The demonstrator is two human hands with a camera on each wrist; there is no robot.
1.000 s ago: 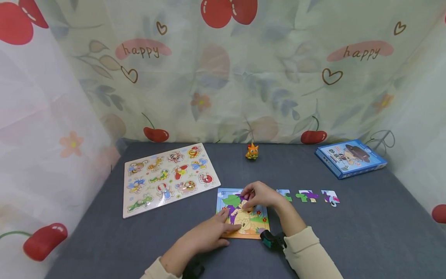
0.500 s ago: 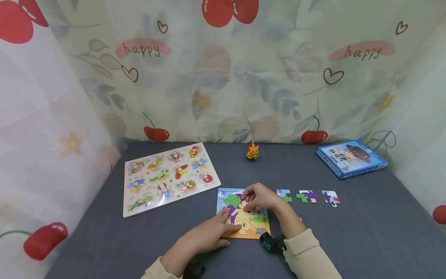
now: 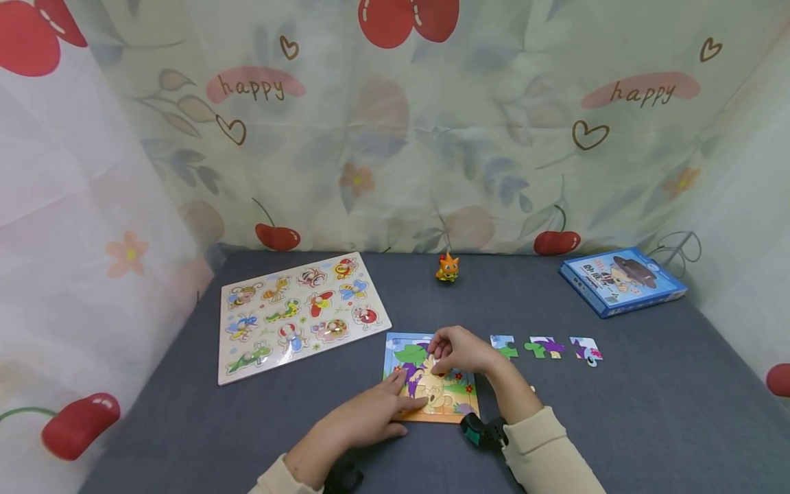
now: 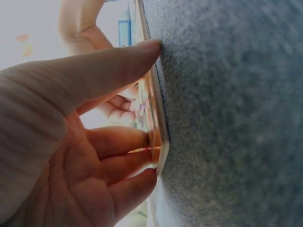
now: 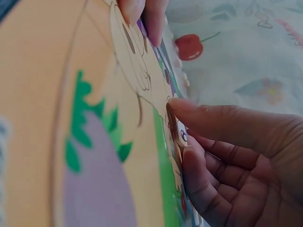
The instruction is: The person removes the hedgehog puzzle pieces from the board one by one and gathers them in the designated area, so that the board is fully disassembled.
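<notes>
Across the small picture puzzle (image 3: 435, 418), low in my head view, the left hand (image 3: 370, 412) rests with its fingers extended and spread, fingertips on the face and thumb beside the edge; I take that to be for steadying it. The right hand (image 3: 464, 348), drawn narrow, pinches between thumb and finger a piece (image 5: 182, 134) printed with an eye, right at the puzzle's surface. Whether that piece is seated I cannot tell. Beside it on the right, three loose pieces (image 3: 544, 348) lie in a spaced row, picture side up, presumably so each is easy to see and reach. Farther out on the dark table (image 3: 179, 418) I have a bug board (image 3: 336, 308) to the left, an orange toy (image 3: 447, 268) behind, and a blue box (image 3: 623, 281) at far right. Its printed characters are too small for me to read; the backdrop (image 3: 401, 185) says "happy" twice.
</notes>
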